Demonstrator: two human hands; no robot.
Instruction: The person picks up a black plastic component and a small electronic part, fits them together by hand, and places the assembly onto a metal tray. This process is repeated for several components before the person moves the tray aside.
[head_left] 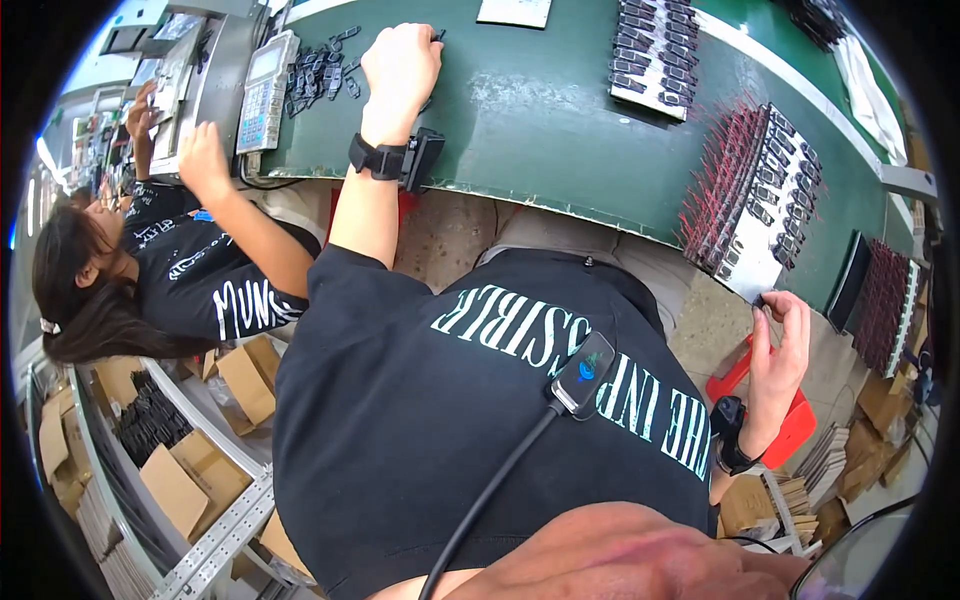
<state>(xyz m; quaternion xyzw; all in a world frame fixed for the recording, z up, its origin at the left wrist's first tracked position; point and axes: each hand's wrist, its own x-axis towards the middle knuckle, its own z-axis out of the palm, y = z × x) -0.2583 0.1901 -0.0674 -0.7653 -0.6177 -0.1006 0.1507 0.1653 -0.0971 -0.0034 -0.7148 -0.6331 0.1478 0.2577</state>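
Note:
My left hand [402,68] is closed over the green bench, back of the hand up. A bit of a small black part [438,36] shows at its fingers; the rest is hidden. Left of it lies a loose pile of small black plastic parts [318,75]. My right hand [782,345] is at the bench's front edge, thumb and fingers pinched on a small dark piece [760,301]. That piece is at the near corner of a white board [745,262], which carries rows of black parts with thin red wires [715,185] sticking out.
Another board of black parts [652,60] lies farther back, and a white sheet [514,10] is at the far edge. A grey device with a keypad [264,95] stands left. A co-worker [190,250] sits at left. More red-wired parts [885,310] are at far right, above a red stool [790,430].

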